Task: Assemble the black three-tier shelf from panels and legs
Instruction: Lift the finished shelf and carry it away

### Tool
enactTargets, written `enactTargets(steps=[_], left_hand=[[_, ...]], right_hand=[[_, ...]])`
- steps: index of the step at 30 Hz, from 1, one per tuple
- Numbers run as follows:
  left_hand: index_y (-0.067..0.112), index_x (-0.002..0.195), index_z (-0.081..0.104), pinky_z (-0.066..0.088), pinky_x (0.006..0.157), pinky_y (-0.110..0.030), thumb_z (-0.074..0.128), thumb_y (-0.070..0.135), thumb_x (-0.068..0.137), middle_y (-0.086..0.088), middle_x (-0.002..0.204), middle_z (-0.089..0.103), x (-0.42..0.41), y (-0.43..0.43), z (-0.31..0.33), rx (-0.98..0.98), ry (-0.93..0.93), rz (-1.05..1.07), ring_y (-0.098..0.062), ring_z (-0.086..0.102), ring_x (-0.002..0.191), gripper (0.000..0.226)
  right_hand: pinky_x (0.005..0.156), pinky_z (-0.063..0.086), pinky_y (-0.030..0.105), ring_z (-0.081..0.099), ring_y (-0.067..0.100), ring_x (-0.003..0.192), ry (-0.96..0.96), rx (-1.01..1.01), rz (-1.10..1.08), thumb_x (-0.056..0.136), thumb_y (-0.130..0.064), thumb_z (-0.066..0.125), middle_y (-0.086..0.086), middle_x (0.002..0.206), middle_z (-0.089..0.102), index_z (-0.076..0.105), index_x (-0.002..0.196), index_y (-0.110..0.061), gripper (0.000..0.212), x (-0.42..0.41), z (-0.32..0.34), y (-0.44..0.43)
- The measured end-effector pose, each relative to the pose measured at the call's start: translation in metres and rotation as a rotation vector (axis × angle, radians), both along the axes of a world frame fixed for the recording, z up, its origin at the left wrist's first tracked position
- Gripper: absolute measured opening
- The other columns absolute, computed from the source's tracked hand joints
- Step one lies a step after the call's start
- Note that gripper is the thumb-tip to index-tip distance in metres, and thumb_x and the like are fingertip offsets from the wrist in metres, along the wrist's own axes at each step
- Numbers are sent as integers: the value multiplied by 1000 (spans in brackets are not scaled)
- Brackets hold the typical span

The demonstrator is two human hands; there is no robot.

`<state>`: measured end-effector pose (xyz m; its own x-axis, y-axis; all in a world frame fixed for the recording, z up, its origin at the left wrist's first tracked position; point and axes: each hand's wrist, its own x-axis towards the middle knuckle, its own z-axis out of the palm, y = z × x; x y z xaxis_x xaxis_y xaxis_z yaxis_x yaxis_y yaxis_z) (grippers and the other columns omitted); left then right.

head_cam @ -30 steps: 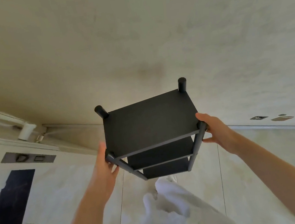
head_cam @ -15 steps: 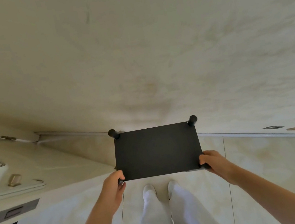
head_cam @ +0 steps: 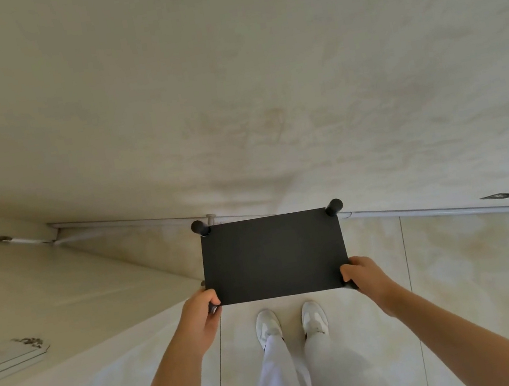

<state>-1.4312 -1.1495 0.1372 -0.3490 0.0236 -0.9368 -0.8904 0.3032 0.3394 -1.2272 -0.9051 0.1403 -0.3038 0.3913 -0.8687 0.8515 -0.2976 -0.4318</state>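
Head view: my left hand [head_cam: 203, 309] grips the near-left corner of the shelf [head_cam: 274, 257], which is upright just ahead of my shoes [head_cam: 268, 325], and my right hand [head_cam: 362, 279] grips the near-right corner. It seems light and stiff, best held two-handed at these corners.

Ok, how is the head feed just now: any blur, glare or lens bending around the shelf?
Head view: sharp, no motion blur on the shelf or on the left hand and right hand gripping its near corners; light soft and even, no glare; the shelf's black top shows no texture; the wide angle slants the rail at the wall's foot.
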Motion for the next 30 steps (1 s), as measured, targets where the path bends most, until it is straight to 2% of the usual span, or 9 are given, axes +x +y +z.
enactTargets(steps=[5, 8, 13, 15, 18, 20, 24, 27, 30], left_hand=[[11, 51, 41, 44, 83, -31, 44, -10, 86, -8, 71, 37, -5, -11, -25, -12, 16, -46, -21, 42, 73, 40], [2, 69, 47, 46, 82, -29, 44, -9, 86, -11, 83, 47, -6, -13, -33, -9, -2, -97, -23, 49, 83, 20], [4, 75, 37, 40, 76, -29, 41, -10, 85, -10, 77, 31, -4, -12, -45, -34, 55, -202, -22, 37, 74, 18], [3, 76, 39, 40, 77, -30, 41, -11, 86, -10, 78, 34, -5, -12, -48, -27, 65, -228, -22, 39, 75, 17], [-1, 96, 55, 43, 85, -27, 40, -11, 86, -7, 88, 56, -6, -13, -43, -30, 54, -321, -20, 52, 85, 21], [5, 108, 61, 45, 79, -26, 41, -11, 88, -6, 92, 61, -9, -9, -36, -49, 79, -408, -20, 55, 87, 33], [18, 142, 51, 48, 82, -36, 48, -4, 94, -14, 122, 62, -21, 5, -37, -130, 175, -414, -31, 60, 108, 53], [23, 142, 51, 49, 74, -32, 54, 9, 98, -2, 110, 64, -30, 14, -44, -143, 244, -480, -21, 61, 98, 47], [21, 135, 53, 50, 76, -32, 60, 23, 99, 1, 112, 66, -38, 24, -52, -90, 221, -478, -17, 62, 97, 36]], right_hand=[[70, 43, 32, 51, 25, 76, 16, 10, -49, 87, -1, 46, 13, 78, 49, 47, 77, -4, 10, 0, -20, -15], [71, 42, 36, 49, 27, 76, 32, 20, -74, 86, 0, 45, 14, 78, 48, 47, 77, -3, 9, 2, -30, -19], [74, 45, 37, 52, 29, 78, 28, 46, -109, 86, 1, 45, 17, 81, 52, 50, 80, 2, 8, 5, -47, -25], [72, 44, 37, 51, 28, 77, 41, 40, -109, 84, -3, 47, 17, 81, 52, 52, 83, 3, 8, 6, -51, -25], [68, 45, 31, 51, 23, 72, 6, 15, -55, 82, -7, 50, 12, 77, 52, 52, 84, -2, 6, 7, -54, -23], [65, 46, 26, 52, 20, 70, -18, -1, 6, 87, -4, 49, 10, 76, 54, 52, 86, -5, 3, 6, -54, -20], [61, 46, 21, 56, 16, 71, 0, -5, 22, 92, -8, 48, 4, 86, 59, 52, 107, -7, 15, -5, -51, -10], [70, 48, 27, 57, 10, 90, 58, 6, -139, 98, -19, 49, -2, 108, 57, 43, 125, -21, 28, -20, -50, -2], [85, 45, 38, 54, 7, 94, 102, 24, -296, 100, -37, 49, -12, 107, 55, 41, 128, -30, 30, -40, -52, 8]])
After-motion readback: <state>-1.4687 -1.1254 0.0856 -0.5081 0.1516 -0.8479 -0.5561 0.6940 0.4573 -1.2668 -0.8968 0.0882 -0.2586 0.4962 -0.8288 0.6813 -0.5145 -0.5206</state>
